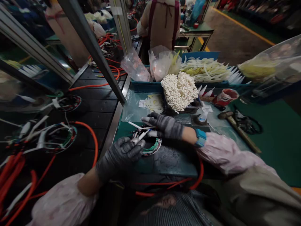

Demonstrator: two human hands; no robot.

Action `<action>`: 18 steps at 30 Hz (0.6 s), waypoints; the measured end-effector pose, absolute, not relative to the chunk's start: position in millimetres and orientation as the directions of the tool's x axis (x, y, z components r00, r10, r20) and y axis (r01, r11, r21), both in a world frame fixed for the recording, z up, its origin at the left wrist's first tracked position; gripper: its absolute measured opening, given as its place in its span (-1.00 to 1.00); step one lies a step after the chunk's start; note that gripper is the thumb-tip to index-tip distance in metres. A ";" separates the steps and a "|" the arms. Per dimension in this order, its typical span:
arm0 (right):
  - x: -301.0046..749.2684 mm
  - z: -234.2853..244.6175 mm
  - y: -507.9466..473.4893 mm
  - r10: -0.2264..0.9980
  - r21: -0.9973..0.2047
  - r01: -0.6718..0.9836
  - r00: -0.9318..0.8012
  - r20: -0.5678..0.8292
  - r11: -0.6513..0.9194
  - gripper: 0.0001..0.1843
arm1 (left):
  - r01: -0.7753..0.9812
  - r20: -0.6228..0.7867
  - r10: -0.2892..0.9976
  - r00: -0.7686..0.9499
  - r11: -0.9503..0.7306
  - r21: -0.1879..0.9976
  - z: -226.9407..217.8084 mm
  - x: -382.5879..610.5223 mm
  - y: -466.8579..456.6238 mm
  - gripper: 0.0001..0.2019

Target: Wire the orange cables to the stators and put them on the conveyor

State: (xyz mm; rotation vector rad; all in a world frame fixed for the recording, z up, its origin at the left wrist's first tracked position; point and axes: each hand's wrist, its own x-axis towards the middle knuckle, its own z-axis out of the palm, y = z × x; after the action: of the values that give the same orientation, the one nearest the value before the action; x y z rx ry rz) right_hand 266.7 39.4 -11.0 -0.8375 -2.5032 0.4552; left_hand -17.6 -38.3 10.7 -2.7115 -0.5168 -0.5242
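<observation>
A ring-shaped coil of wires (151,150), with green, red and white strands around its rim, lies on the bench in front of me. White sleeving tubes stick up from its far side. My left hand (122,155), in a dark grey striped glove, is closed on a white sleeving tube (142,135) at the left of the ring. My right hand (166,125), gloved the same way, reaches over the far right side of the ring. Its fingers stretch out to the left above the tubes; its thumb is partly hidden. A blue watch (200,138) sits on the right wrist.
A bundle of thin white tubes (180,92) stands behind my right hand. Blue trays (147,87) hold bags and sleeves. A hammer (240,131) lies to the right. Further wire coils (58,138) and orange cables (94,138) lie on the roller conveyor (94,108). A person in an apron is ahead.
</observation>
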 end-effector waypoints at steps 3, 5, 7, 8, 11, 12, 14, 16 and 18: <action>316.9 -2.9 17.1 0.664 -0.303 0.667 -0.386 0.641 0.680 -0.59 | 0.344 0.420 0.237 0.876 -0.917 -0.200 -0.9 -23.4 -31.5 -0.78; 359.2 -0.5 15.0 0.671 -0.296 0.784 -0.195 0.716 0.545 -0.76 | 0.341 0.436 0.261 0.862 -0.933 -0.117 -10.5 -25.3 -24.6 -0.90; 395.7 -3.2 23.1 0.673 -0.226 0.894 -0.107 0.732 0.387 -0.84 | 0.346 0.475 0.270 0.837 -0.935 -0.078 -20.2 -25.5 -19.9 -0.91; 409.2 -6.4 29.6 0.684 -0.194 0.923 -0.094 0.724 0.332 -0.84 | 0.352 0.495 0.273 0.825 -0.933 -0.072 -24.4 -25.2 -19.0 -0.86; 429.7 -19.0 51.6 0.728 -0.198 0.943 -0.064 0.683 0.268 -0.78 | 0.393 0.524 0.312 0.793 -0.918 -0.048 -34.0 -23.5 -22.6 -0.79; 431.4 -22.3 57.9 0.739 -0.235 0.937 -0.036 0.673 0.259 -0.78 | 0.414 0.530 0.335 0.779 -0.910 -0.034 -36.4 -22.6 -25.4 -0.79; 430.8 -25.2 65.8 0.758 -0.315 0.919 0.027 0.651 0.238 -0.81 | 0.459 0.558 0.374 0.741 -0.889 -0.013 -41.4 -19.4 -32.7 -0.77; 427.3 -22.4 65.9 0.760 -0.406 0.871 0.059 0.647 0.278 -0.82 | 0.533 0.586 0.426 0.689 -0.846 -0.012 -46.6 -13.4 -41.3 -0.75; 420.6 -13.3 57.5 0.745 -0.481 0.795 0.056 0.665 0.369 -0.83 | 0.641 0.606 0.498 0.620 -0.767 -0.026 -51.2 -4.6 -50.0 -0.74</action>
State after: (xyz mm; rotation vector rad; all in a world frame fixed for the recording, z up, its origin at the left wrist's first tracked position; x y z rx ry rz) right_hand 420.6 57.5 -13.3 -1.3796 -1.6878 -0.0674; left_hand -4.6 -50.0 -51.2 -2.6053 -0.9331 -0.8662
